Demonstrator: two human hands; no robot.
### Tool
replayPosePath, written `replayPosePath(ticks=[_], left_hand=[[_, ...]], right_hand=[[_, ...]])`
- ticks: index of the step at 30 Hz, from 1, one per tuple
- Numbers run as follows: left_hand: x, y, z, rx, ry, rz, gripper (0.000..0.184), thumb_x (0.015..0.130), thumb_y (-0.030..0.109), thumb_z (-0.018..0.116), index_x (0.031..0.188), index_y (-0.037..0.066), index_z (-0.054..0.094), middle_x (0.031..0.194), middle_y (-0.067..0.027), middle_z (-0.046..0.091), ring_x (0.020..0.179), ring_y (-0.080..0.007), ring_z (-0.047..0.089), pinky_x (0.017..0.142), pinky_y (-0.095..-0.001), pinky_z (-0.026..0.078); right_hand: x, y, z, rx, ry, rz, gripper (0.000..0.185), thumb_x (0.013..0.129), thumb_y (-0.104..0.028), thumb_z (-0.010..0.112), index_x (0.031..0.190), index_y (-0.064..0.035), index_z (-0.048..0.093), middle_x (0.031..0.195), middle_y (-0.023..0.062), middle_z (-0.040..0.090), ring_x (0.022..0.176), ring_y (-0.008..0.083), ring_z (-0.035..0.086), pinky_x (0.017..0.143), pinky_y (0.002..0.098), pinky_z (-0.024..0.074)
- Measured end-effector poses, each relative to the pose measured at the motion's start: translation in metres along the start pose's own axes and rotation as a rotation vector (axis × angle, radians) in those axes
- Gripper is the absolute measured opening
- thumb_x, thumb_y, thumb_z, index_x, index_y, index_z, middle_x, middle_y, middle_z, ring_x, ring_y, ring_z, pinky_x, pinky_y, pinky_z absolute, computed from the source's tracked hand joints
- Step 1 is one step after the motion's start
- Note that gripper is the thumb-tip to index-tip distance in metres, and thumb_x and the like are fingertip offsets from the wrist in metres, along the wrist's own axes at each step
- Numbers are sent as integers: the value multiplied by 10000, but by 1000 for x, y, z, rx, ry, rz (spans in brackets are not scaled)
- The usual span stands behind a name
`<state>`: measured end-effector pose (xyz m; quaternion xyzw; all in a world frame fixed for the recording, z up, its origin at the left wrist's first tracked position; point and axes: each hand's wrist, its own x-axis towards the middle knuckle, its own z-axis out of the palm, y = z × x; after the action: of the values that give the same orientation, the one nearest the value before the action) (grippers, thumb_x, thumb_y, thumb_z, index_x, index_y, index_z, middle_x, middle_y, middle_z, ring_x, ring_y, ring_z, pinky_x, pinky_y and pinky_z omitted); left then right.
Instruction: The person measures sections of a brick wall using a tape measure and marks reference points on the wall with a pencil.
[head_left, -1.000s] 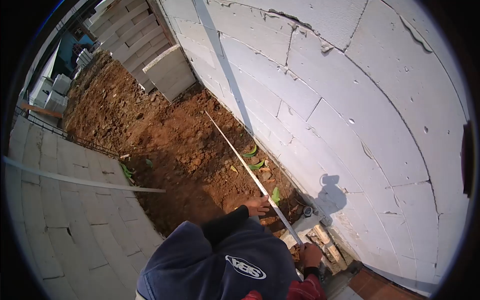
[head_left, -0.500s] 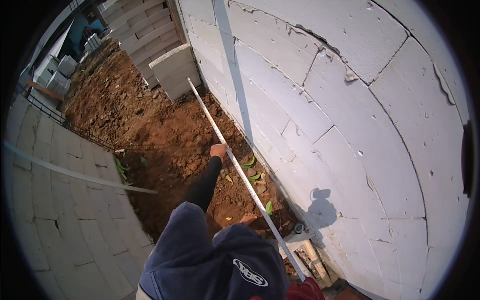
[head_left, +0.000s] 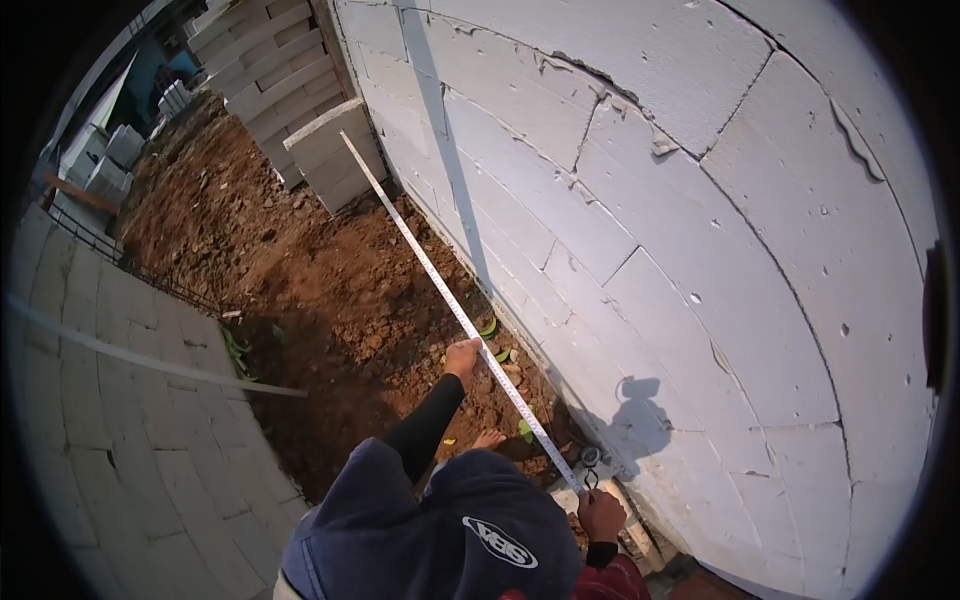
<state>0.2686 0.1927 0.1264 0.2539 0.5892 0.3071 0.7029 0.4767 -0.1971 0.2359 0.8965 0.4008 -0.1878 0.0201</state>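
A long white measuring strip with markings runs from near the block slab down to my body, above the soil. My left hand, below a black sleeve, is closed around its middle part. At the strip's near end, my right hand grips it, with a red sleeve behind the wrist. A small dark loop shows beside the right fingers. A round grey object lies just beyond that hand, near the wall base.
A white block wall rises on the right, with a shadow on it. Another block wall stands on the left, crossed by a pale strip. Reddish soil lies between them. A block slab stands ahead.
My left hand first reached farther along the strip, then came back somewhat. The strip's far end has shifted forward and left, now overlapping the slab. My right hand has come back into sight.
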Motion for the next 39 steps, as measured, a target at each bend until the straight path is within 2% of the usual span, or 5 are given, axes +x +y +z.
replayPosePath(ticks=[3,15,21,28,39], left_hand=[[13,33,1,112,77,156,271,1023,177,608,851,-24,664,683,-84,612,576,-188,573,585,-394,495],[106,159,-2,-7,159,145,240,1023,129,541,1142,-65,619,905,-154,703,781,-275,700,671,-458,603],[107,92,-22,-240,211,-72,365,1099,163,441,1435,20,453,956,-123,623,757,-249,609,686,-477,542],[73,42,-16,-336,179,-95,286,1085,134,486,1296,-47,552,888,-147,624,668,-247,607,615,-441,535],[69,-135,25,374,141,-495,261,1047,125,562,1249,-40,578,987,-226,708,774,-322,719,635,-481,655]], right_hand=[[-19,37,-1,-48,-54,89,298,902,-388,656,909,-118,783,818,151,728,778,373,713,680,500,549],[-66,126,-72,-58,-6,50,244,862,-357,703,893,-142,814,805,153,740,773,359,721,703,477,558],[-79,156,-110,-127,-283,130,287,837,-388,711,938,-141,817,845,159,750,800,347,729,755,456,577],[-125,271,-42,-186,-268,105,351,923,-455,621,916,-140,775,924,177,746,879,400,703,757,499,552],[-194,254,-194,-262,-479,248,302,926,-455,644,849,-188,764,816,154,721,755,394,686,659,491,535]])
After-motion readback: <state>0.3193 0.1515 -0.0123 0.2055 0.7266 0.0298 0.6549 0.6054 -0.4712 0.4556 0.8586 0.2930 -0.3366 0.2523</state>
